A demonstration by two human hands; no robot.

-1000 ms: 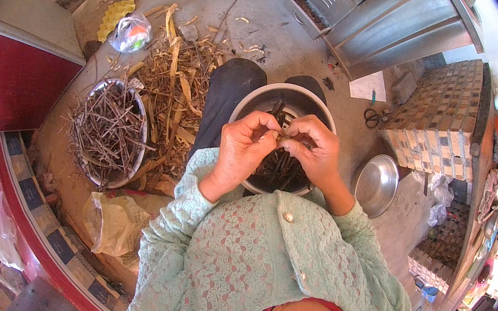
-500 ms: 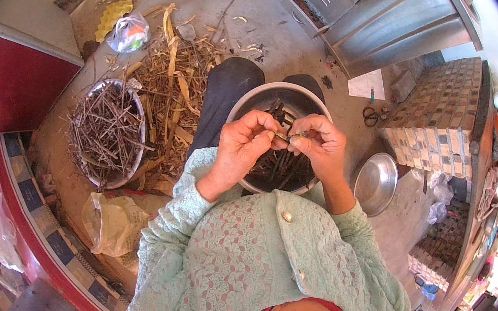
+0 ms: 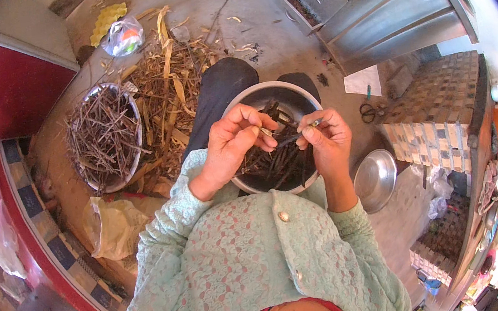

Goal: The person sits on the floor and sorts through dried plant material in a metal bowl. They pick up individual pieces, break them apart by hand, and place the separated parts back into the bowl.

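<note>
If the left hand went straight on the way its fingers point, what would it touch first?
Most likely the right hand, whose fingertips face the left hand over the basin, though depth is unclear.

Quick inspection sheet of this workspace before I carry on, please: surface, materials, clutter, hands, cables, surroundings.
Surface: floor, grey, littered; the bowl's support is hidden.
Materials: bowl by the knees, holding dark pieces; basin heaped with twigs to the left.
Clutter: husks beside the basin; plastic bag beyond; pale bag at left; scissors and metal pan at right.
Hands: left and right apart over the bowl, each pinching a small bit, too small to identify.
Cables: nothing seen.
Surroundings: metal cabinet ahead right; brick-patterned block at right; red panel at left.
</note>
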